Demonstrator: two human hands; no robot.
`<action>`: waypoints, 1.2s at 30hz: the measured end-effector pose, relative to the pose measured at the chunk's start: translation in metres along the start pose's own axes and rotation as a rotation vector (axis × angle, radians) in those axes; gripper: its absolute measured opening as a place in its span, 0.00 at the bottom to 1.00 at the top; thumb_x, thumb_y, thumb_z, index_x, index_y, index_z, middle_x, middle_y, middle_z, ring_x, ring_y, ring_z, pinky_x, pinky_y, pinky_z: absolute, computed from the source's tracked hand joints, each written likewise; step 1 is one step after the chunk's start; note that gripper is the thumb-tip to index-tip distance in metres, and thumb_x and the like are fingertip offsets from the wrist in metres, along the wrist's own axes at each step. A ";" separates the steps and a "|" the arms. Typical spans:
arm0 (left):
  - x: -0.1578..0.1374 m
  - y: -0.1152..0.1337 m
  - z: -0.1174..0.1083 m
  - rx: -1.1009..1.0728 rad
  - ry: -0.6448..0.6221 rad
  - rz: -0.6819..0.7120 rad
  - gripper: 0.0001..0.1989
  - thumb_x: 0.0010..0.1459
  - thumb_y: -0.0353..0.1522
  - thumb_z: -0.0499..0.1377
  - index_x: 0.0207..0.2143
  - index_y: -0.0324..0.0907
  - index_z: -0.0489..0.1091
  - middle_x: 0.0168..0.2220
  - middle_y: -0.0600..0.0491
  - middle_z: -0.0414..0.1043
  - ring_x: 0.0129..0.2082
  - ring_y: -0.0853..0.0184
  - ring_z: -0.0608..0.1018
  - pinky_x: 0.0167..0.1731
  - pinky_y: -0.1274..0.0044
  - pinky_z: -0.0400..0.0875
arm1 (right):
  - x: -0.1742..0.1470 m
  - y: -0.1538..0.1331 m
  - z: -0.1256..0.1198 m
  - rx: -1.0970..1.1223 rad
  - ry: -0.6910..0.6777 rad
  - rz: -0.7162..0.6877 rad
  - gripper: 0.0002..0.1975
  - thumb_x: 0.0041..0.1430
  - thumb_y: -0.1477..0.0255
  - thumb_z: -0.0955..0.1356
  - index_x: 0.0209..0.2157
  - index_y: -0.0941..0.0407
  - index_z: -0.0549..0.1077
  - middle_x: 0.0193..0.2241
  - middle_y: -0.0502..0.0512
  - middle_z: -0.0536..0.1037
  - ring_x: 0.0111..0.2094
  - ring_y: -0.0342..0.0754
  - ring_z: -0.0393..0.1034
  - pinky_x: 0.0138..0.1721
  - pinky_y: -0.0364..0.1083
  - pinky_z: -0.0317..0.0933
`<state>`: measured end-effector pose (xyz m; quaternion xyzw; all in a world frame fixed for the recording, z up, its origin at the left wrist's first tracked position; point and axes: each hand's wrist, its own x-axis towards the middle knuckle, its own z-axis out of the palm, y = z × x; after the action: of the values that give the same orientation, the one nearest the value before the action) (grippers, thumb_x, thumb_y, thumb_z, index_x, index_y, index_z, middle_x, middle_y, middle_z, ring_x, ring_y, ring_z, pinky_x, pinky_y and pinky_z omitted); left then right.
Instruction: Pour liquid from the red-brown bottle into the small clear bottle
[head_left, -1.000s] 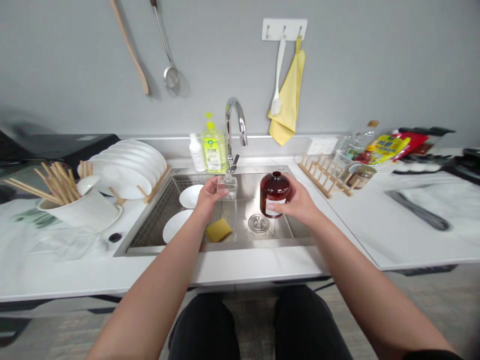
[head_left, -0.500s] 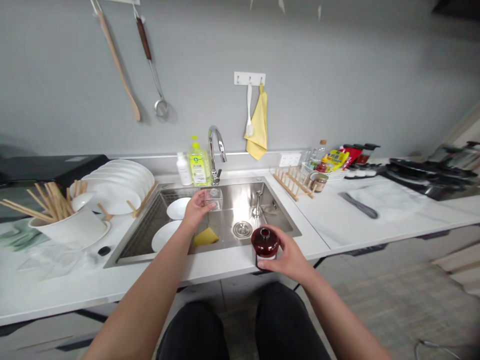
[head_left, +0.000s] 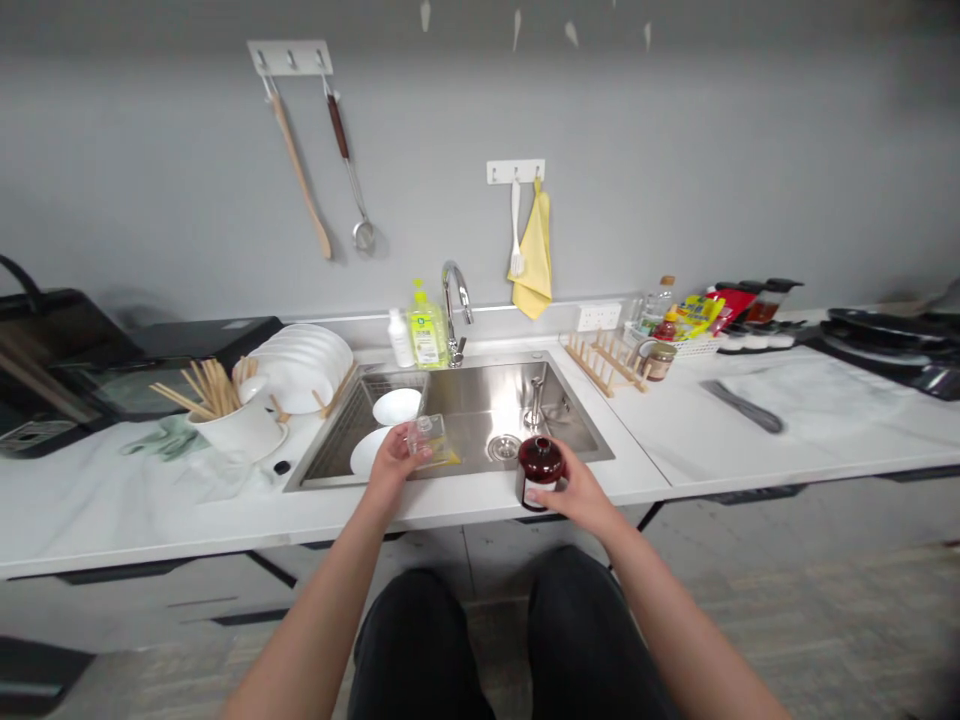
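My left hand grips a small clear container with a knob-like top, held above the front part of the steel sink. Fingers of my right hand wrap the side of a dark red glass jar with a knobbed lid and a pale label. The jar is upright at the sink's front edge; whether its base touches the counter I cannot tell. Behind my left hand, a white bowl and a white plate lie in the sink's left side. Part of a yellow cloth or sponge shows behind the container.
A tap, a green soap bottle and a white bottle stand behind the sink. Left are racked plates and a chopstick holder. Rightward are a wooden rack, a small jar and dark tongs.
My left hand has brought the clear container toward the sink's front edge. The right hand keeps its hold on the red jar. The camera view has shifted, showing more of the left side.
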<state>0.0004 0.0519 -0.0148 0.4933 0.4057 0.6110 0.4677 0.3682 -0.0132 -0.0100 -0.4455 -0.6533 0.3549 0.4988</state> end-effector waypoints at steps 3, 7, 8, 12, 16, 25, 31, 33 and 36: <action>-0.006 -0.001 0.002 -0.004 0.010 0.038 0.38 0.44 0.39 0.84 0.56 0.45 0.76 0.57 0.44 0.84 0.56 0.52 0.85 0.59 0.62 0.79 | 0.004 0.003 -0.001 0.021 0.019 0.008 0.50 0.49 0.56 0.86 0.69 0.53 0.71 0.63 0.68 0.83 0.62 0.67 0.81 0.67 0.65 0.72; -0.006 0.002 0.005 0.007 -0.003 0.044 0.38 0.44 0.38 0.84 0.56 0.45 0.76 0.54 0.44 0.84 0.56 0.51 0.85 0.59 0.61 0.78 | 0.007 0.010 -0.001 -0.005 0.001 0.030 0.51 0.48 0.54 0.86 0.68 0.55 0.71 0.61 0.69 0.84 0.62 0.68 0.81 0.69 0.67 0.70; -0.006 0.003 0.005 0.008 -0.004 0.044 0.38 0.43 0.38 0.84 0.56 0.44 0.76 0.54 0.44 0.85 0.56 0.51 0.85 0.59 0.61 0.79 | 0.007 0.012 -0.001 -0.015 -0.002 0.033 0.52 0.48 0.53 0.87 0.69 0.55 0.70 0.62 0.69 0.83 0.63 0.69 0.80 0.71 0.68 0.68; -0.005 0.007 0.005 -0.004 0.007 0.057 0.39 0.41 0.39 0.84 0.54 0.43 0.76 0.53 0.43 0.85 0.54 0.52 0.85 0.57 0.61 0.79 | -0.001 0.020 -0.003 -0.006 0.084 -0.012 0.65 0.45 0.51 0.87 0.78 0.52 0.59 0.72 0.73 0.74 0.69 0.69 0.75 0.72 0.70 0.66; -0.012 0.012 0.009 -0.028 0.055 0.072 0.39 0.39 0.40 0.84 0.53 0.43 0.76 0.52 0.44 0.84 0.52 0.53 0.85 0.58 0.61 0.78 | -0.041 0.005 -0.005 -0.108 0.481 -0.117 0.51 0.57 0.50 0.82 0.74 0.52 0.65 0.69 0.73 0.75 0.67 0.69 0.75 0.66 0.71 0.71; -0.129 0.022 0.050 -0.068 0.003 0.132 0.40 0.48 0.42 0.84 0.61 0.46 0.77 0.59 0.43 0.83 0.58 0.51 0.84 0.64 0.59 0.75 | -0.108 -0.047 0.050 -0.069 0.059 -0.185 0.35 0.67 0.60 0.79 0.72 0.47 0.73 0.64 0.66 0.80 0.57 0.62 0.82 0.52 0.59 0.81; -0.179 0.036 0.066 0.037 -0.153 0.078 0.43 0.50 0.44 0.84 0.66 0.45 0.76 0.63 0.41 0.80 0.63 0.46 0.82 0.63 0.57 0.76 | -0.092 -0.052 0.080 0.277 -0.116 0.042 0.50 0.56 0.53 0.85 0.75 0.47 0.69 0.69 0.68 0.78 0.58 0.63 0.84 0.56 0.61 0.82; -0.184 0.040 0.063 0.070 -0.175 0.076 0.44 0.50 0.45 0.84 0.67 0.45 0.75 0.65 0.39 0.79 0.64 0.45 0.81 0.64 0.56 0.76 | -0.094 -0.055 0.082 0.312 -0.133 0.073 0.44 0.52 0.53 0.87 0.67 0.50 0.76 0.63 0.67 0.83 0.56 0.64 0.85 0.56 0.61 0.82; -0.187 0.045 0.048 0.110 -0.288 0.075 0.46 0.51 0.43 0.84 0.70 0.48 0.74 0.69 0.39 0.77 0.69 0.43 0.78 0.67 0.56 0.73 | -0.101 -0.056 0.082 0.323 -0.118 0.045 0.40 0.49 0.55 0.88 0.61 0.50 0.79 0.58 0.65 0.86 0.56 0.64 0.85 0.55 0.59 0.82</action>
<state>0.0542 -0.1384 -0.0041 0.6155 0.3487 0.5279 0.4699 0.2869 -0.1286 -0.0137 -0.3526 -0.6056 0.4919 0.5166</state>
